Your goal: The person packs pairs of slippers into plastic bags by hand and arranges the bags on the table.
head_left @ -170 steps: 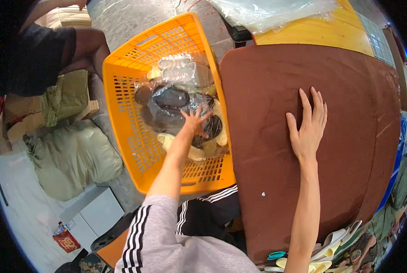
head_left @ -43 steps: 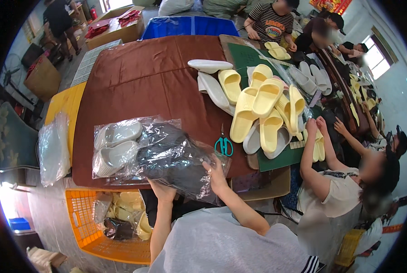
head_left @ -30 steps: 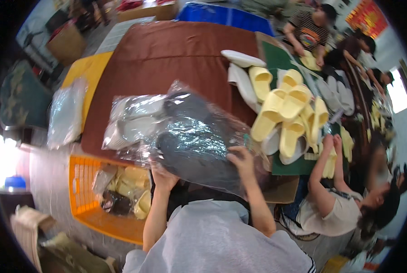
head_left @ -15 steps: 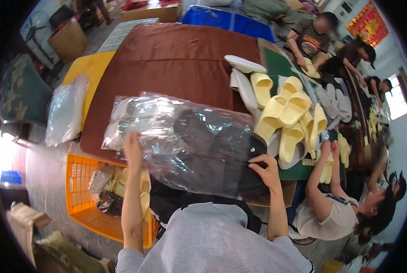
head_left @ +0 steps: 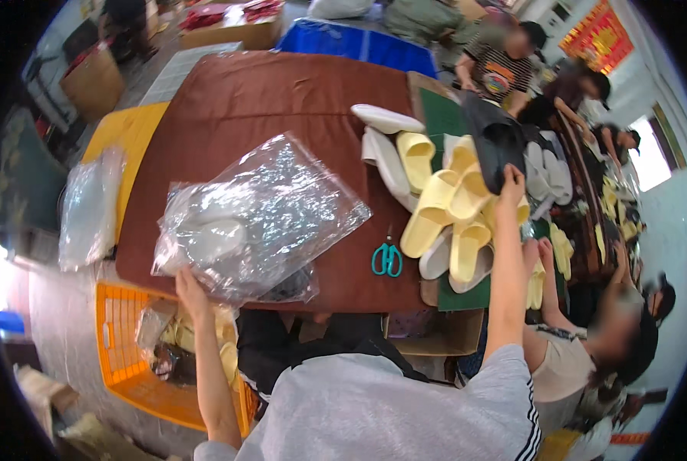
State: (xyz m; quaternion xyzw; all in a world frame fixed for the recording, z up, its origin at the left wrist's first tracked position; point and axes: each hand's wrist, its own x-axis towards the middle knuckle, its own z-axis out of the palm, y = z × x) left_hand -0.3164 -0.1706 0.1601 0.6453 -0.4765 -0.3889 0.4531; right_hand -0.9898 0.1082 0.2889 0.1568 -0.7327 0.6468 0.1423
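My left hand (head_left: 190,288) has its fingers closed on the near left corner of a clear plastic bag (head_left: 286,192) lying on the brown-covered table. Through the plastic, a whitish slipper (head_left: 214,240) shows at its left end. A dark shape, blurred by the plastic, sits at the bag's near edge. Up on the right, my right hand (head_left: 512,188) holds a black slipper (head_left: 497,138) by its lower end, raised above the slipper heap. Just below it lie several yellow slippers (head_left: 429,211). Teal-handled scissors (head_left: 387,258) rest between the bag and the heap.
White slippers (head_left: 393,161) edge the heap's left side. An orange crate (head_left: 117,338) with wrapped slippers stands at lower left. A stack of clear bags (head_left: 91,207) lies on a yellow board (head_left: 132,134). Co-workers sit along the right, one close by my right arm.
The black slipper has moved from the plastic-covered bundle up and right in my right hand. The bag now lies flatter at the left, still under my left hand. The scissors have come into sight.
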